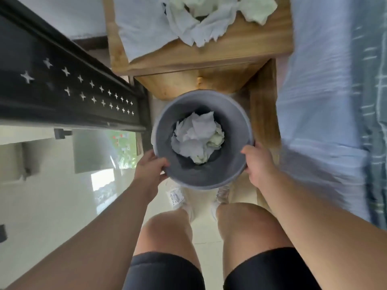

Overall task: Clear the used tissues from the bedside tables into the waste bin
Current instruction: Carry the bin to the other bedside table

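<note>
- While gripped at its rim by left hand and right hand, waste bin is held before bedside table.
- Used tissues are heaped on that table, straight ahead, seemingly midway between both hands.

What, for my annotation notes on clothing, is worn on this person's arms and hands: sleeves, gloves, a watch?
Nothing: no sleeve shows on either arm up to the picture's edge. The left hand and right hand have no glove, watch, band or visible ring.

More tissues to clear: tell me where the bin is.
Centre of the head view, before the table: left hand and right hand grip the bin by its rim.
</note>
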Available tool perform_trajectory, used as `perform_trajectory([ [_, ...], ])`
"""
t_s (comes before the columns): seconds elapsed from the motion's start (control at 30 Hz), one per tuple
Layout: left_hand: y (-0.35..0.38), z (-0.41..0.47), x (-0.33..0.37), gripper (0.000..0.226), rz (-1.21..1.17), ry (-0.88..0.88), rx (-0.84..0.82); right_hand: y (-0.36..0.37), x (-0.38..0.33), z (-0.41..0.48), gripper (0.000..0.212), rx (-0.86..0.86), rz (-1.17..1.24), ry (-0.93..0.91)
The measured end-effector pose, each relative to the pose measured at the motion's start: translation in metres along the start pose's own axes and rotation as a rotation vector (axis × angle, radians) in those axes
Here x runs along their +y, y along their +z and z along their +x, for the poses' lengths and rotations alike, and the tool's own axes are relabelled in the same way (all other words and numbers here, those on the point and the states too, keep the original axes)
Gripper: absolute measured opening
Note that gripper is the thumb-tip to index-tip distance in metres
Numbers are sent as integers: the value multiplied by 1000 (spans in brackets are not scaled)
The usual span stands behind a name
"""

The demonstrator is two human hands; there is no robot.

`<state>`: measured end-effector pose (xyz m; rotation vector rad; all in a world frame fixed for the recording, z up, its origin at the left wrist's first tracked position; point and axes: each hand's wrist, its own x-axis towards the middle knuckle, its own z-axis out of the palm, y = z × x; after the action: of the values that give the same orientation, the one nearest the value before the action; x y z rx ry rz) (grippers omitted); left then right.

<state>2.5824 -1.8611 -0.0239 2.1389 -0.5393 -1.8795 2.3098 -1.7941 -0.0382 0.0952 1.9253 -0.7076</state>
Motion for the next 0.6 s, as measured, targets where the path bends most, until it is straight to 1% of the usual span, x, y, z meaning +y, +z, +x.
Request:
perform_trajectory([
  [0.07,7,30,-6,37,1,7,1,10,7,24,36,30,11,13],
  [0.17,9,63,-12,39,5,25,-53,19,12,51,26,23,30,45],
  [0.23,8,81,-13,39,1,25,-57,27,9,65,29,4,40,57],
  [0.43,-3,117,-15,35,-36,27,-67,45,-4,92,35,-79,-1,17],
  [0.6,-9,132,-20,39,-64,-1,-50,42,-6,106,40,-202,-22,-18],
])
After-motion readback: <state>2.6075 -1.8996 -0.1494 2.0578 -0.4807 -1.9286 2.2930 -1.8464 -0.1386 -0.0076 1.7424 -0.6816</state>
